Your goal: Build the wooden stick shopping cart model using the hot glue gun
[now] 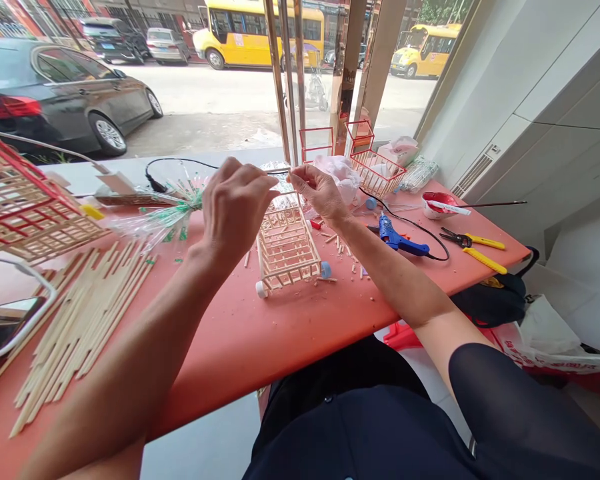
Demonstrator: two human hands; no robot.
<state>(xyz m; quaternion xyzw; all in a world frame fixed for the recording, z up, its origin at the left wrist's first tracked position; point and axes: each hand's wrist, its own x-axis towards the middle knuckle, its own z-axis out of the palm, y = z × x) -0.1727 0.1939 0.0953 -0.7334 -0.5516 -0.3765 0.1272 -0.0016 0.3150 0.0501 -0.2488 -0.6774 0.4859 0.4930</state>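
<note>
My left hand (237, 200), in the centre of the frame, is bent at the knuckles with its fingers drawn in; I cannot tell whether it grips anything. Just right of it, my right hand (320, 190) has thumb and forefinger brought close together at the top end of the stick cart (289, 257); what exactly they pinch I cannot make out. The cart sits mid-frame, below my hands, on the red table (220, 340), a white wheel (261, 289) and a blue wheel (325, 269) at its near end. Short stick offcuts (341, 248) lie beside it. Farther right are the blue glue gun (400, 239) and yellow-handled pliers (473, 247). At lower left, long wooden sticks (80, 327) lie in a spread pile. Another cart (383, 175), red-rimmed, stands at upper right, beside a crumpled plastic bag (343, 175).
</note>
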